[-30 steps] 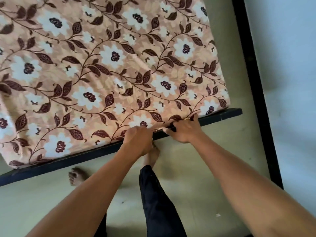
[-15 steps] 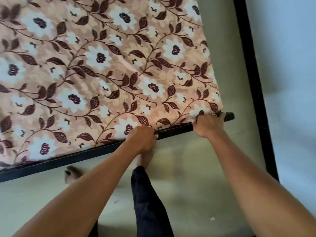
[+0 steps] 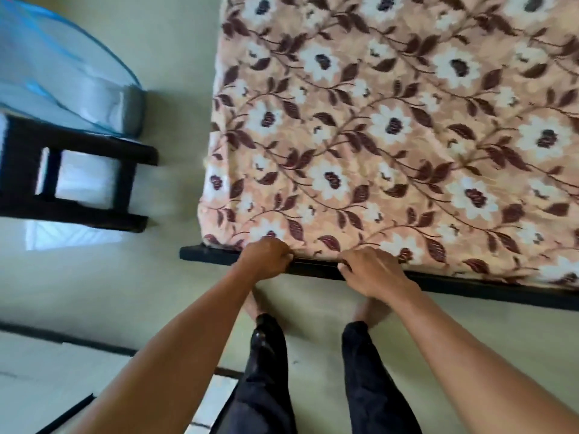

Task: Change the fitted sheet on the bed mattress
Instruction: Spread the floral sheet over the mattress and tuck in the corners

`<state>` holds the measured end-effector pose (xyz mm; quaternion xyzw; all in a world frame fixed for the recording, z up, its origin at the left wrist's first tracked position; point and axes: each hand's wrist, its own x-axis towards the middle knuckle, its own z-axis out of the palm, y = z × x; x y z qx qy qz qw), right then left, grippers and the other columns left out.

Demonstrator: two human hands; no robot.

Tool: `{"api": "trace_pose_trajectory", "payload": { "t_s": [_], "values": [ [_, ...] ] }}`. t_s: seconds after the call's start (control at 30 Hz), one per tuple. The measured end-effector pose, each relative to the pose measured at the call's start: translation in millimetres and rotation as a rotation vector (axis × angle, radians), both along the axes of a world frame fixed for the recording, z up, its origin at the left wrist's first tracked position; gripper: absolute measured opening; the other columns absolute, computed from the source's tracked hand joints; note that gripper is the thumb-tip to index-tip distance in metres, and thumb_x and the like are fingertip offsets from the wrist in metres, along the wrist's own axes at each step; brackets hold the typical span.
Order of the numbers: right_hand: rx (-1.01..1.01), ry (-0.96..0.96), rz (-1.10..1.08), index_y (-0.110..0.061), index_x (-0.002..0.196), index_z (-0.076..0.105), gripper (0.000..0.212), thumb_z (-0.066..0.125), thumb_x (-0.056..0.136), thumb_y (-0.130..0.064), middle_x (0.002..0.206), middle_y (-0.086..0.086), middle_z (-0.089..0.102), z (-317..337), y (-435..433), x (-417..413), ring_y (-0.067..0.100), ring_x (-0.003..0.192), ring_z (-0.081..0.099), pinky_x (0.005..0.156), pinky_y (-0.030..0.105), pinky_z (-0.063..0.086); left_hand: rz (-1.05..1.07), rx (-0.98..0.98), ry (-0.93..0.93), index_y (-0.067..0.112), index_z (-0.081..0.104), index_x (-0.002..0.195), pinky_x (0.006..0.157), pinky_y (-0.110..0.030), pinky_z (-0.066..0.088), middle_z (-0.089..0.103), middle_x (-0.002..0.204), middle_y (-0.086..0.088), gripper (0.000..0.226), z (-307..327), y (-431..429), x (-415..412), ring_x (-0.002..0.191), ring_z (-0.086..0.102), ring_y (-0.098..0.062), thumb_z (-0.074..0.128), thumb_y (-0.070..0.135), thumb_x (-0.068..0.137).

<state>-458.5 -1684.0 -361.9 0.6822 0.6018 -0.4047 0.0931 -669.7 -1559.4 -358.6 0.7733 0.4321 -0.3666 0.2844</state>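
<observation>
The pale green floor is taking up the left half and the bottom of the view. A flowered sheet, peach with white blooms and brown leaves, is filling the space from 12 to 3 o'clock. It is lying flat and smooth over the mattress, wrapping down its left side and round the near corner at about 8 o'clock of the bed. A black bed rail is running along the near edge of the mattress, slanting down toward 4 o'clock and sticking out a little past the corner. At 9 o'clock a dark wooden frame is standing on the floor well apart from the bed, with blue netting bulging above it toward 10 o'clock. At 6 o'clock a person's two legs in black trousers are standing just beside the rail, bare feet pointing at it. Both bare forearms are reaching up from the bottom corners. The left hand is curling its fingers round the sheet's lower edge near the corner, right where cloth is meeting rail. The right hand, just beside it toward 3 o'clock, is gripping the same edge with bent fingers, its thumb resting on the rail.
</observation>
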Motion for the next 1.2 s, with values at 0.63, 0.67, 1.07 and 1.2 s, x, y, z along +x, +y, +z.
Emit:
{"api": "trace_pose_trajectory", "payload": {
  "t_s": [0.63, 0.67, 1.07, 1.2],
  "values": [
    [0.247, -0.179, -0.326, -0.024, 0.165, 0.009, 0.085, 0.055, 0.094, -0.024, 0.169, 0.007, 0.02, -53.6, 257.1, -240.1, 0.037, 0.156, 0.015, 0.123, 0.06, 0.022, 0.729, -0.285, -0.25, 0.008, 0.058, 0.136, 0.108, -0.046, 0.044, 0.058, 0.139, -0.025, 0.074, -86.5, 167.3, -190.6, 0.13, 0.054, -0.039, 0.022, 0.064, 0.104],
    [0.197, -0.132, -0.237, -0.029, 0.165, 0.005, 0.085, 0.053, 0.095, -0.025, 0.17, 0.003, 0.014, -54.1, 255.2, -248.6, 0.035, 0.157, 0.009, 0.123, 0.064, 0.016, 0.748, -0.391, -0.201, 0.007, 0.054, 0.144, 0.115, -0.043, 0.038, 0.051, 0.148, -0.021, 0.081, -85.7, 166.6, -192.2, 0.137, 0.048, -0.035, 0.018, 0.067, 0.103],
    [0.299, -0.141, -0.349, -0.019, 0.162, 0.022, 0.077, 0.057, 0.094, -0.029, 0.171, 0.011, 0.007, -80.2, 264.0, -242.9, 0.034, 0.158, -0.001, 0.127, 0.059, 0.01, 0.91, -0.181, -0.136, 0.027, 0.073, 0.113, 0.098, -0.04, 0.056, 0.075, 0.116, -0.006, 0.036, -133.5, 245.6, -232.8, 0.108, 0.07, -0.032, 0.054, 0.022, 0.082],
    [0.34, -0.161, -0.499, -0.021, 0.161, 0.028, 0.076, 0.061, 0.093, -0.03, 0.171, 0.004, 0.009, -93.9, 262.5, -256.4, 0.027, 0.159, -0.004, 0.127, 0.058, 0.007, 0.934, -0.405, -0.292, 0.011, 0.045, 0.147, 0.085, -0.025, 0.057, 0.059, 0.133, -0.014, 0.058, -142.7, 250.3, -204.3, 0.112, 0.062, -0.029, 0.055, -0.005, 0.093]
  ]
}}
